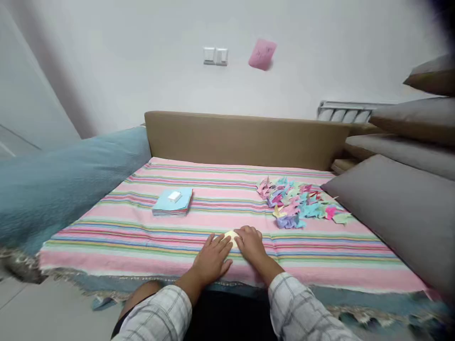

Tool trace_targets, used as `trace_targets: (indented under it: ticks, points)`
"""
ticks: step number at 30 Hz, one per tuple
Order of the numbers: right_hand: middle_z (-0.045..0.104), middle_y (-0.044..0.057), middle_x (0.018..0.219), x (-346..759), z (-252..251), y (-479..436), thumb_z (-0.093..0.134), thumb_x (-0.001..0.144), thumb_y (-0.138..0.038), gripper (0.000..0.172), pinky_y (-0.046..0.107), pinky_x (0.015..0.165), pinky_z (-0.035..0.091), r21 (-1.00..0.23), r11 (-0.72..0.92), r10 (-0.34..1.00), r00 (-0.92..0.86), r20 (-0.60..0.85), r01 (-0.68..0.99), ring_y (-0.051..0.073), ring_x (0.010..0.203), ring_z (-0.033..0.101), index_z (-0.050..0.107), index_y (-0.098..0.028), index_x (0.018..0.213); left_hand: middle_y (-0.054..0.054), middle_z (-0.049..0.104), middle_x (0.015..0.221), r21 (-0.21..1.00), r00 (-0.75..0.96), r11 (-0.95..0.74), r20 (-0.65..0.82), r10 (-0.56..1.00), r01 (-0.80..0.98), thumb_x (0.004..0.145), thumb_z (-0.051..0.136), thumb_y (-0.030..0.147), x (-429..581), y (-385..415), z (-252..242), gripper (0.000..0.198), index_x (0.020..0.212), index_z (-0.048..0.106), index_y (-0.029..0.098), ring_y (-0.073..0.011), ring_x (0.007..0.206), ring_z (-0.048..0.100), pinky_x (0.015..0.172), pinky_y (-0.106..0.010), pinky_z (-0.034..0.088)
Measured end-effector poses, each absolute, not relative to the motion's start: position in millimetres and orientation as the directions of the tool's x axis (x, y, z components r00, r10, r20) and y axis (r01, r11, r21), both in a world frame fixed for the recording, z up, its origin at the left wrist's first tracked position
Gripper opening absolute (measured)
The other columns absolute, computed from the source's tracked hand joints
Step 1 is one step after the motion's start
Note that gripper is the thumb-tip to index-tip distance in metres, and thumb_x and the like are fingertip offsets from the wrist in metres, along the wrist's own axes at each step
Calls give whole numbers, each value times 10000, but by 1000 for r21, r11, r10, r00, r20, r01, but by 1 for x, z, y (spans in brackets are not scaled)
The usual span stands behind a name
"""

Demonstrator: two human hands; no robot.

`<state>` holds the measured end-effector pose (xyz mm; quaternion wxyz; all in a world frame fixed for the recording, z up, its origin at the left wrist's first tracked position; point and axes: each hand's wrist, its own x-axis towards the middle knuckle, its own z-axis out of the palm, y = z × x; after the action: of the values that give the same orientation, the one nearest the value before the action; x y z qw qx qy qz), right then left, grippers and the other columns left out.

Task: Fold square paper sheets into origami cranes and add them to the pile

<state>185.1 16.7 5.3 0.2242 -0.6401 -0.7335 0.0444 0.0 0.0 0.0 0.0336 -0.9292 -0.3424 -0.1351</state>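
Observation:
A pale yellow piece of paper [232, 238] lies on the pink striped cloth, partly covered by both hands, so its full shape is hidden. My left hand [212, 258] rests flat over its left part with the fingers stretched and spread. At the paper's right edge, my right hand [251, 242] has its fingers bent and the thumb pressed onto the paper. To the right sits a heap of folded colored paper pieces [296, 203]. A stack of square blue-topped paper sheets [165, 204] is on the left, with a small white block [174, 196] on top.
The striped cloth [117, 227] covers a seat with a brown backrest [241, 139]. Grey cushions [394, 213] are piled at the right, and a blue-covered armrest [81, 175] borders the left. Light switches [215, 56] and a pink note [262, 54] are on the wall.

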Motion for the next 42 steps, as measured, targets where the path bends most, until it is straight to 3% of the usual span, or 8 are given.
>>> trace_targets:
  ticks: [5,11,20,28,35,42]
  points:
    - [636,43,984,184,6,11,572,828,-251,197,358,835,306,-362,216,936,-87,342,907,225,958,511,654,-263,1007,-76,458,1381,53,698,-752,333,634,657,847,490,398,1,2,1,456,1275,484,240,-276,1257,391,1072,-503,233]
    - [672,20,955,186,7,10,537,846,-186,130,345,833,316,-464,260,936,-103,335,847,198,934,554,641,-233,907,-102,237,1494,140,617,-719,419,666,681,754,597,383,0,2,1,446,1181,566,256,-347,1310,269,1028,-524,272]
    - [682,15,1033,197,-3,7,542,835,-124,188,360,850,356,-473,368,904,-190,382,800,196,968,585,672,-253,876,-84,544,1237,225,624,-721,377,685,656,758,591,395,1,3,5,425,1164,574,273,-292,1140,448,1023,-527,252]
    - [658,34,1122,206,-11,4,514,827,-105,264,385,882,409,-439,451,870,-272,413,777,206,1013,586,688,-262,947,-52,626,1168,324,556,-692,422,716,645,788,545,284,-1,5,2,239,1013,618,249,-237,1107,520,1075,-533,150]
    - [626,69,1154,207,-16,1,483,781,-53,338,376,903,408,-355,491,838,-319,444,796,216,1056,550,682,-228,991,-43,651,1126,343,537,-677,422,730,651,769,547,246,-2,4,2,178,932,617,240,-229,1094,539,1074,-521,168]
    - [653,58,992,200,-8,-3,505,787,-90,260,374,873,365,-295,500,817,-330,473,814,214,967,528,674,-221,936,-38,664,1022,313,521,-631,369,769,710,810,557,287,7,17,12,285,1091,597,261,-227,995,554,1017,-492,246]
